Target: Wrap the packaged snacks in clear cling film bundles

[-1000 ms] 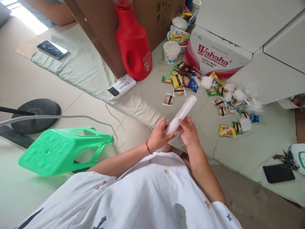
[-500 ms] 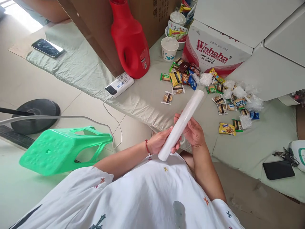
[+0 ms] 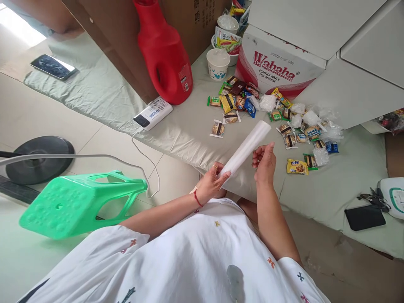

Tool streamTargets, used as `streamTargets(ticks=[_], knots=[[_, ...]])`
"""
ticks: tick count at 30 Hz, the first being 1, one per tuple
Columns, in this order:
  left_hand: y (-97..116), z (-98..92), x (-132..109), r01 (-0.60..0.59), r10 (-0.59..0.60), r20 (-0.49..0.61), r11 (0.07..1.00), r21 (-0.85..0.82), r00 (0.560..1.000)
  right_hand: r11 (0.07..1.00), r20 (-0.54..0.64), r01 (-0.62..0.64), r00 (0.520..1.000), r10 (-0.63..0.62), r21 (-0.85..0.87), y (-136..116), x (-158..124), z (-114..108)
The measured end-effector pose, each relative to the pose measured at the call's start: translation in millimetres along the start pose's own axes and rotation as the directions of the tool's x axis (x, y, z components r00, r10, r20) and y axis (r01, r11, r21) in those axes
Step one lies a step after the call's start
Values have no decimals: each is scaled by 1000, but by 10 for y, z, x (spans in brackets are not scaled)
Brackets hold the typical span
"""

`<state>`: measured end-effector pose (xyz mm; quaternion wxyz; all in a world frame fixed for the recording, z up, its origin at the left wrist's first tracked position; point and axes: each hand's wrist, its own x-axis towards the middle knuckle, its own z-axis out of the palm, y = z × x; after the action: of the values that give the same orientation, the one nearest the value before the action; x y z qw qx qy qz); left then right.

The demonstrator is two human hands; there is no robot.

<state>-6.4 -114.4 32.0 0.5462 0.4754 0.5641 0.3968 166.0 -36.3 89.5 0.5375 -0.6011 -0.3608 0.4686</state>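
Note:
A white, translucent roll of thin plastic (image 3: 244,150) slants up and to the right in front of my shirt. My left hand (image 3: 212,182) is wrapped around its lower end, thumb on top. Just right of the roll's upper half, my right hand (image 3: 265,163) is raised and apart from it. Its fingers are curled in toward the thumb, and whatever they may hold is too small or clear to make out. Beyond the roll, wrapped biscuits (image 3: 217,128) lie on the pale green sheet (image 3: 195,139).
A red detergent bottle (image 3: 172,63), a white power bank (image 3: 153,112) and a paper cup (image 3: 218,64) stand or lie behind. The Wahaha carton (image 3: 277,63) is at the back. A green stool (image 3: 63,206) lies tipped at left; a black pouch (image 3: 365,217) is at right.
My right hand has let go of the roll's middle and moved up and right, with its fingers curled. My left hand has stayed on the lower end, gripping it further round.

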Motion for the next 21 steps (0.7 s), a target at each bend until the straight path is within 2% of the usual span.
streamTargets(ticks=[2, 5, 8, 13, 17, 21], knots=[[-28, -7, 3, -39, 43, -47, 996, 79, 998, 1000, -2, 5, 1000, -5, -10, -44, 35, -6], [-75, -18, 0, -36, 49, -81, 987, 154, 995, 998, 55, 55, 997, -56, 11, -72, 60, -15], [-111, -30, -9, -31, 44, -61, 979, 199, 997, 992, 107, 97, 989, -105, 79, -64, 74, -25], [-133, -67, -16, -23, 28, -17, 974, 224, 999, 990, 167, 64, 982, -84, 122, -39, 130, -41], [-125, -92, -20, 7, -15, 47, 986, 166, 999, 988, 111, 63, 991, -79, 140, -22, 145, -35], [-71, -76, -40, -34, 20, 88, 987, 158, 996, 983, 74, 82, 993, -95, 163, 27, 104, -14]])
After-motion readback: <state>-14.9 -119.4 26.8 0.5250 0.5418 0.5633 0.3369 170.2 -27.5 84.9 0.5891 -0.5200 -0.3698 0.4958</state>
